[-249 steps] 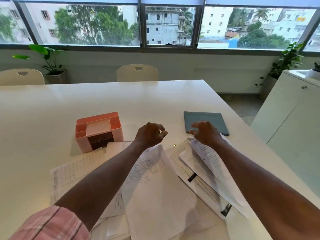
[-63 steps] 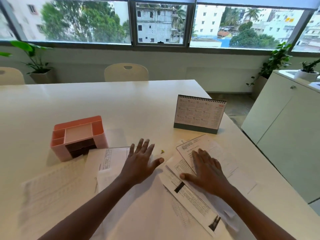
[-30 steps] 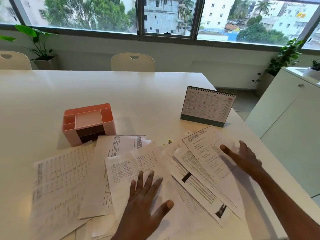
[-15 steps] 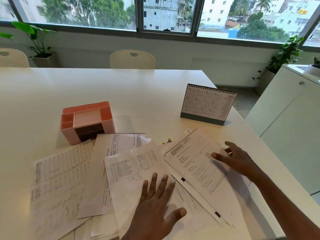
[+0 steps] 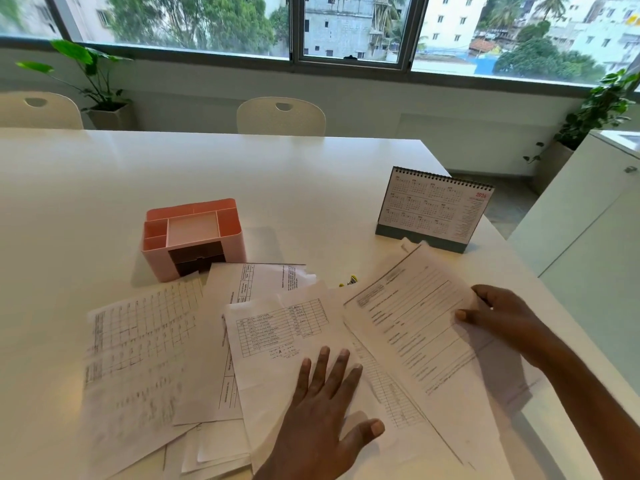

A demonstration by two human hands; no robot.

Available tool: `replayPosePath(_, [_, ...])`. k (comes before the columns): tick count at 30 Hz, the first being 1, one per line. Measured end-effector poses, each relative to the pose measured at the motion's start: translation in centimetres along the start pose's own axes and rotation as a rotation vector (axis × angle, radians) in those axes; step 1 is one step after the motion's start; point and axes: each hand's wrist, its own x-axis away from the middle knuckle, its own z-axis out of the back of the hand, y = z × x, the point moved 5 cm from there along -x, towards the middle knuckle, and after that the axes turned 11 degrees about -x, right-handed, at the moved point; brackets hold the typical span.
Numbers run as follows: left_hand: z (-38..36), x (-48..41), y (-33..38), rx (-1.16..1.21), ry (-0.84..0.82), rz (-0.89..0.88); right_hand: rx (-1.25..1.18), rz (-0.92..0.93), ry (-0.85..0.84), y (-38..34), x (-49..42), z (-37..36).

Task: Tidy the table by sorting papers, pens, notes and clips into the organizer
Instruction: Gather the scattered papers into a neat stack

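Note:
Several printed sheets lie fanned across the near half of the white table (image 5: 104,188). My left hand (image 5: 325,410) lies flat, fingers straight, on a sheet with a printed table (image 5: 277,330). My right hand (image 5: 502,317) pinches the right edge of a printed form (image 5: 412,323), thumb on top, and that side is raised off the pile. The pink organizer (image 5: 192,237) stands beyond the papers at the left, its top compartments bare and its dark drawers facing me. A small yellow clip (image 5: 350,280) peeks out between the sheets.
A desk calendar (image 5: 434,209) stands at the right behind the papers. Two cream chairs (image 5: 281,116) sit along the far table edge. A white cabinet (image 5: 588,237) is close beside the table's right edge. Potted plants stand under the window.
My right hand has closed its thumb and fingers on the form's right edge and lifted that side. My left hand has stayed flat on the papers. Earlier the calendar was stood up.

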Motion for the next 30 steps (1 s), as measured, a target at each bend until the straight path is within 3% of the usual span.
replayPosePath(5, [0.9,0.2,-0.2,0.201,-0.015,-0.017,-0.287,0.155,0.154,-2.1,0.6,3.6])
replayPosePath(8, [2.1,0.3,-0.4,0.336,-0.015,0.017,-0.521,0.147,0.168,-2.7,0.9,4.2])
replayPosePath(14, [5.8,0.3,-2.4,0.932,0.202,0.224,-0.798,0.004,0.051,-3.0,2.0,-0.9])
replayPosePath(20, [8.8,1.0,-5.5,1.198,0.284,0.512,-0.979,-0.088,-0.101,-2.6,4.7,-10.6])
replayPosePath(22, [8.7,1.9,-6.2,1.154,0.274,0.575,-0.918,-0.099,-0.102,-2.1,5.3,-13.1])
replayPosePath(27, [7.1,4.0,-8.0,0.919,0.215,0.697,-0.288,0.026,-0.029,-2.4,6.4,-16.2])
replayPosePath(30, [6.0,4.7,-8.6,0.806,0.196,0.732,-0.204,0.062,-0.027,-2.7,6.7,-17.6])
